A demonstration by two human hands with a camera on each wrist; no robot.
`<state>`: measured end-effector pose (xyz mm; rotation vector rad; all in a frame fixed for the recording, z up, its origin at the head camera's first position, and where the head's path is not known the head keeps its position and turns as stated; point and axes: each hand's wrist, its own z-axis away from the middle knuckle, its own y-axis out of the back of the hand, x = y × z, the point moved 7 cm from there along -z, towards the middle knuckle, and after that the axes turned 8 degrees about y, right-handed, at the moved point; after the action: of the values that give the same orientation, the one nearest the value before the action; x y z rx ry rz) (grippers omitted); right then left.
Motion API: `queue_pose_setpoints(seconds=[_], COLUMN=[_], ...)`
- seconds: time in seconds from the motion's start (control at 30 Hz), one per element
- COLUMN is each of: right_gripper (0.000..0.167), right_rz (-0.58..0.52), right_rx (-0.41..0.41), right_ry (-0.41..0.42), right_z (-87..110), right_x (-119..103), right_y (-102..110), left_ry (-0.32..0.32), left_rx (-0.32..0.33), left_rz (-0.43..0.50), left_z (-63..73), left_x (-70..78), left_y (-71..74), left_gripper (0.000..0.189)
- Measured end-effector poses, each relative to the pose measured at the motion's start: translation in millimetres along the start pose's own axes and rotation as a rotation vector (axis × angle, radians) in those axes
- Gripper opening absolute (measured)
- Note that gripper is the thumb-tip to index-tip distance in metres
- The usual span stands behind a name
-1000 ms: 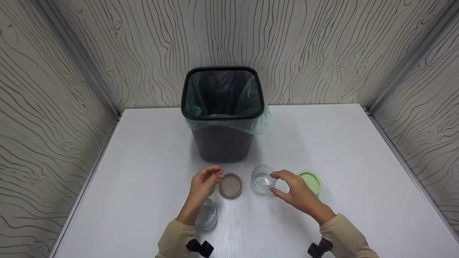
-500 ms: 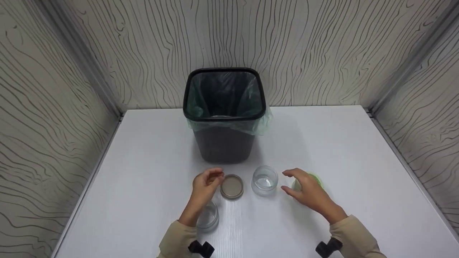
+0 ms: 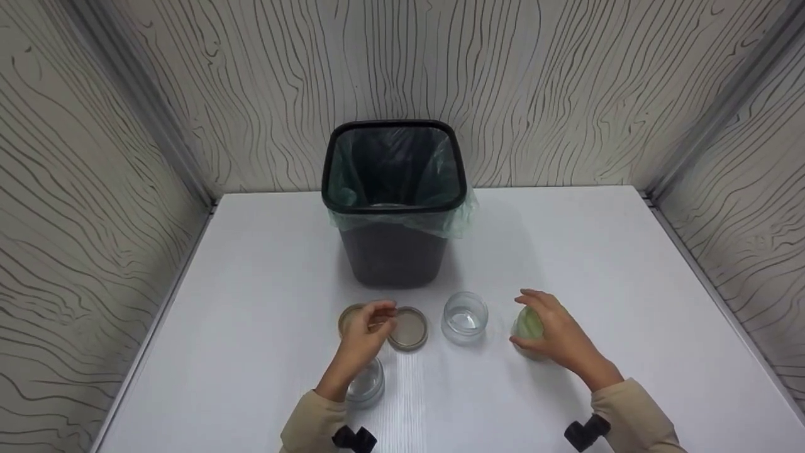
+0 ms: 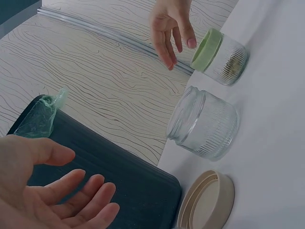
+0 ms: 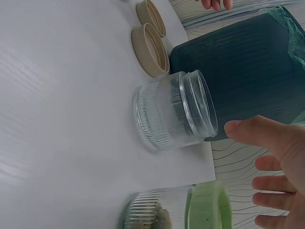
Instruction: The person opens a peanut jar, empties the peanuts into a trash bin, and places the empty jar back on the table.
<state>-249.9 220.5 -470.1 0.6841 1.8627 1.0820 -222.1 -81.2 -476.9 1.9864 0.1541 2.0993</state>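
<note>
My right hand [image 3: 556, 327] is at a glass jar with a light green lid [image 3: 530, 324], thumb and fingers spread around the lid. In the left wrist view that hand looks slightly apart from the green-lidded jar [image 4: 231, 59], which has something brownish at its bottom. An uncovered clear glass jar [image 3: 464, 318] stands to its left. My left hand [image 3: 365, 330] hovers with loosely bent fingers and holds nothing. Beside and partly behind it lie two beige lids, one on the right [image 3: 407, 328] and one on the left [image 3: 348, 316]. Another glass jar [image 3: 368, 382] is partly hidden by the left wrist.
A dark bin [image 3: 395, 251] lined with a thin green bag [image 3: 462, 217] stands at the table's back middle, just beyond the lids. Wood-patterned walls [image 3: 553, 94] enclose the white table [image 3: 251, 264] at the back and sides.
My right hand has moved right, from the uncovered glass jar to the green-lidded jar. The left hand has shifted slightly, showing more of the left beige lid.
</note>
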Motion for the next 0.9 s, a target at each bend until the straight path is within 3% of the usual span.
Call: queue_pose_setpoints(seconds=[0.27,0.6,0.9], right_gripper=[0.068,0.094,0.095], right_rz=[0.036,0.079,0.077], right_rx=[-0.001,-0.125,-0.141], right_ry=[0.012,-0.08,-0.099], right_z=[3.7,7.1,9.7], right_x=[9.7,23.0,35.2], right_y=[-2.2,-9.2,-15.0], left_ry=[0.015,0.02,0.022], left_rx=[-0.061,-0.106,-0.103], left_rz=[-0.042,-0.066,-0.057], left_z=[3.8,6.3,6.9], left_x=[0.3,-0.4,-1.6], left_y=[-1.5,-7.3,-9.0], left_gripper=[0.037,0.038,0.037])
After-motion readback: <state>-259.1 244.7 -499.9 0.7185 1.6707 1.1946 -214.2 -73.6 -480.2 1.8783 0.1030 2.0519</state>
